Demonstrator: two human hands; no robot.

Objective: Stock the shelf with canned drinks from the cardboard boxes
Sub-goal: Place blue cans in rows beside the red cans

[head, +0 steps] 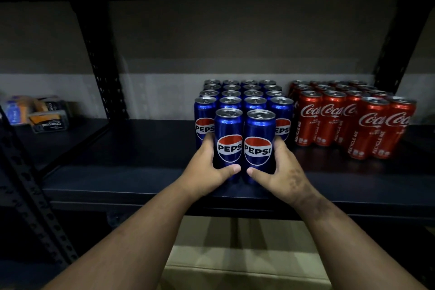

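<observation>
Left hand [207, 167] and right hand [280, 169] each wrap one Pepsi can [228, 139], standing at the shelf [141, 179] front. Full cans seem heavy, rigid, slick; a grip low round the body looks safest.

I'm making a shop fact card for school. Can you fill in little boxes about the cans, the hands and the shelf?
left hand: left hand grips left front Pepsi can
right hand: right hand grips right front Pepsi can
behind them: block of blue Pepsi cans, four across
to the right: red Coca-Cola cans, standing upright
shelf: black shelf
below: cardboard box
</observation>
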